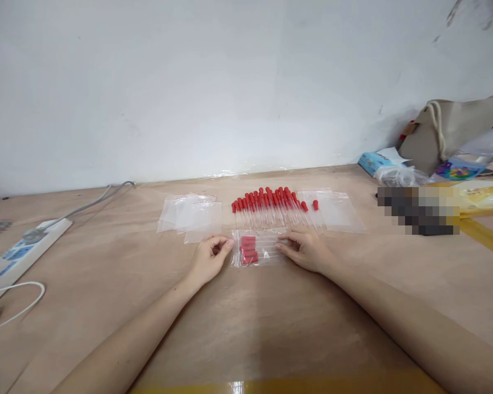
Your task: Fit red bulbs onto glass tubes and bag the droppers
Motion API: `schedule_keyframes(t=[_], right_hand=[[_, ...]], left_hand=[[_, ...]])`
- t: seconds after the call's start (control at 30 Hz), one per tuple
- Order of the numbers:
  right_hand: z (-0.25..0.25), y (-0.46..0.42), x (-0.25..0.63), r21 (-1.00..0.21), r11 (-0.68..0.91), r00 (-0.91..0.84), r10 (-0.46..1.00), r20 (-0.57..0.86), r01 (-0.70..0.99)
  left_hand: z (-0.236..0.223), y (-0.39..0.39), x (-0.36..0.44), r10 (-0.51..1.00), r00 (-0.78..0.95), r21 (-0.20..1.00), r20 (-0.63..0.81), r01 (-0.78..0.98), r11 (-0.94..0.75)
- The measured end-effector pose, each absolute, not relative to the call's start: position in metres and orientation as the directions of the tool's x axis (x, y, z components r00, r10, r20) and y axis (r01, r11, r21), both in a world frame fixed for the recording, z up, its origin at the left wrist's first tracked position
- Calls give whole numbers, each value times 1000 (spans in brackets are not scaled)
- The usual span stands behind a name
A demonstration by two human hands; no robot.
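A clear zip-lock bag lies flat between my hands, with several red-bulbed glass droppers side by side inside, bulbs to the left. My left hand pinches the bag's left edge between thumb and forefinger. At the bag's right end, my right hand grips it with closed fingers, hiding that corner. Just beyond the bag spreads a row of loose droppers, red bulbs pointing away from me. One stray dropper lies at the row's right.
Flat clear bags lie left of the row, and more bags lie right. A power strip with cables is far left. At right are a blue packet, a plastic bottle, a grey bag and a blurred-out dark object.
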State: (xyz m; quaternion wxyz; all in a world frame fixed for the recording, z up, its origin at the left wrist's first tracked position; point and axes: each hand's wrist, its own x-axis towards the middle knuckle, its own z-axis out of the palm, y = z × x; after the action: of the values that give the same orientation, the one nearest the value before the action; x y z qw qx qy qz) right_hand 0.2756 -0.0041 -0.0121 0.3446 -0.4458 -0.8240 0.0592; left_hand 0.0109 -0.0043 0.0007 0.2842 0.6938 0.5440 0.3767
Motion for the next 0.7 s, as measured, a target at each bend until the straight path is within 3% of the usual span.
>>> schedule_keyframes(t=[0.17, 0.4, 0.57, 0.7], right_hand=[[-10, -6, 270, -408, 593, -352, 774, 526, 694], [4, -4, 262, -466, 648, -406, 751, 521, 602], [6, -3, 252, -717, 562, -505, 796, 334, 412], [3, -9, 240, -943, 303, -586, 793, 167, 141]], left_hand=[[2, -8, 20, 959, 194, 752, 206, 596, -282], [10, -15, 20, 925, 270, 874, 265, 338, -349], [13, -11, 22, 875, 356, 882, 329, 215, -419], [7, -9, 27, 850, 373, 880, 373, 148, -451]])
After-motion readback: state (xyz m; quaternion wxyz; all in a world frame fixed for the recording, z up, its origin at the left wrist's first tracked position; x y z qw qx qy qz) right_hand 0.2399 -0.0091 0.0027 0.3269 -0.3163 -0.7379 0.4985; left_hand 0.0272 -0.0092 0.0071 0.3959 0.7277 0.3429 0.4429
